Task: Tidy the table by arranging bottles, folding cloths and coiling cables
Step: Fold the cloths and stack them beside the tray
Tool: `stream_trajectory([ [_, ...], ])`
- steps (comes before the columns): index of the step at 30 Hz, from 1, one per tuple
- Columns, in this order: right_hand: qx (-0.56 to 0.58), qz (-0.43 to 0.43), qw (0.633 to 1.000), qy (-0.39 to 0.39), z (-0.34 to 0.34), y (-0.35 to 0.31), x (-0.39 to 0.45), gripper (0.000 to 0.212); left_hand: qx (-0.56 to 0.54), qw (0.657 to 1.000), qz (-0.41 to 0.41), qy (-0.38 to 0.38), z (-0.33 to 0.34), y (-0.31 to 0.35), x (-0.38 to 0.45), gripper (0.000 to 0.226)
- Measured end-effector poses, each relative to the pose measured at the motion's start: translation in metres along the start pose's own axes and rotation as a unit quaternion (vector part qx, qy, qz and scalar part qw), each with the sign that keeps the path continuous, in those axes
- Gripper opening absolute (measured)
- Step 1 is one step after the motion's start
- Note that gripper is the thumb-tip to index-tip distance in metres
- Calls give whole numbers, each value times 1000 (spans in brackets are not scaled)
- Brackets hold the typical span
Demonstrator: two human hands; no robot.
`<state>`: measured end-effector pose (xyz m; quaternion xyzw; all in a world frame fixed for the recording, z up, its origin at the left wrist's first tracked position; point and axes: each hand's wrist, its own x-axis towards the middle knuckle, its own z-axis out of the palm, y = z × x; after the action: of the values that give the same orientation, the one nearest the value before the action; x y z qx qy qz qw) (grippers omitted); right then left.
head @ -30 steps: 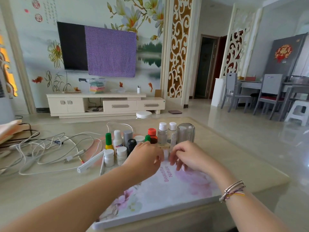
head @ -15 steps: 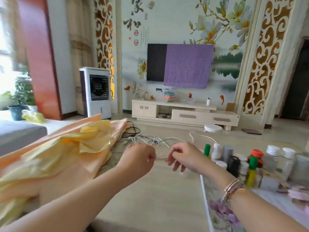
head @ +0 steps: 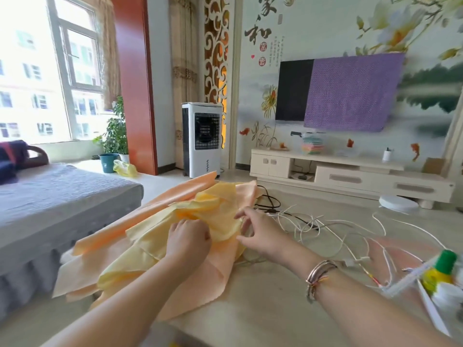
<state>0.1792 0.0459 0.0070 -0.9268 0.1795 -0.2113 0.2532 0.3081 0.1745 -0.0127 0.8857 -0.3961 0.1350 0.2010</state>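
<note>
A crumpled yellow cloth (head: 208,216) lies on top of a larger orange cloth (head: 198,286) at the left of the table (head: 270,314). My left hand (head: 188,239) rests on the yellow cloth with its fingers curled into the fabric. My right hand (head: 260,231) is at the cloth's right edge, fingers spread and touching it. A tangle of white cables (head: 328,229) and a black cable (head: 271,200) lies to the right of the cloths. A yellow bottle with a green cap (head: 442,270) stands at the far right on a floral tray (head: 431,306).
A grey sofa (head: 62,196) runs along the table's left side. Beyond the table stand a white air cooler (head: 201,139), a cream TV cabinet (head: 350,174) and a round white floor robot (head: 398,204). Bare tabletop lies in front of the cloths.
My view has swung left from the bottles on the tray to the cloths. Both hands moved left from the bottles, past the cables, onto the yellow cloth.
</note>
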Motion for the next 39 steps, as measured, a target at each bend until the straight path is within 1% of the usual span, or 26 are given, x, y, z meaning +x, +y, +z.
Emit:
stream_trajectory([
  [2, -41, -5, 999, -26, 5, 0, 3, 50, -71, 997, 21, -10, 2, 6, 1, 12],
  [3, -62, -4, 998, -22, 6, 0, 3, 53, -128, 991, 37, -24, 2, 11, 1, 10],
  [4, -80, -7, 997, -4, 5, 0, 2, 51, -188, 980, 53, -39, -1, 18, 1, 8],
  [5, -95, -15, 995, 25, 2, -1, -1, 42, -241, 967, 62, -46, -5, 26, 1, 8],
  [7, -119, -35, 988, 91, -11, -3, -8, 19, -303, 950, 63, -34, -15, 42, 0, 11],
  [9, -121, -51, 985, 116, -33, -5, -18, 19, -329, 942, 64, -12, -28, 58, 0, 12],
  [10, -108, -58, 986, 110, -45, -8, -24, 20, -337, 939, 64, -8, -34, 67, 0, 11],
  [12, -60, -65, 994, 63, -70, -16, -37, 24, -359, 931, 62, -23, -49, 84, -3, 12],
  [14, 34, -30, 999, 9, -94, -21, -53, 35, -394, 915, 68, -53, -65, 102, -10, 13],
  [15, 81, -10, 997, -8, -103, -22, -60, 37, -413, 905, 78, -69, -73, 111, -13, 13],
  [17, 127, 11, 992, -14, -123, -22, -73, 42, -452, 880, 110, -101, -90, 131, -21, 13],
  [19, 167, 25, 985, -14, -142, -23, -85, 52, -465, 865, 149, -114, -106, 148, -26, 13],
  [21, 201, 36, 979, -29, -161, -27, -97, 62, -476, 851, 184, -126, -119, 163, -30, 13],
  [22, 208, 32, 977, -44, -169, -29, -103, 61, -481, 843, 197, -135, -125, 169, -32, 13],
  [25, 177, 21, 981, -71, -189, -34, -120, 42, -482, 833, 232, -143, -139, 184, -35, 11],
  [26, 165, 30, 984, -60, -193, -35, -123, 39, -479, 833, 242, -136, -142, 187, -36, 11],
  [28, 132, 48, 990, -14, -201, -37, -129, 38, -466, 836, 258, -130, -145, 189, -36, 16],
  [30, 136, 49, 989, 23, -208, -33, -132, 32, -440, 843, 264, -162, -144, 187, -38, 35],
  [32, 177, 60, 980, 61, -213, -29, -133, 17, -372, 873, 238, -209, -140, 177, -37, 53],
  [33, 186, 76, 976, 86, -215, -24, -133, 13, -324, 890, 227, -228, -138, 169, -34, 53],
  [35, 162, 109, 973, 126, -219, -10, -130, 11, -260, 907, 215, -254, -128, 149, -25, 34],
  [36, 134, 123, 974, 132, -220, 0, -128, 17, -245, 911, 209, -257, -124, 138, -19, 22],
  [37, 108, 140, 977, 117, -221, 7, -128, 29, -225, 919, 201, -253, -120, 128, -12, 15],
  [39, 86, 181, 979, 32, -219, 16, -129, 65, -161, 940, 178, -244, -113, 112, 3, 19],
])
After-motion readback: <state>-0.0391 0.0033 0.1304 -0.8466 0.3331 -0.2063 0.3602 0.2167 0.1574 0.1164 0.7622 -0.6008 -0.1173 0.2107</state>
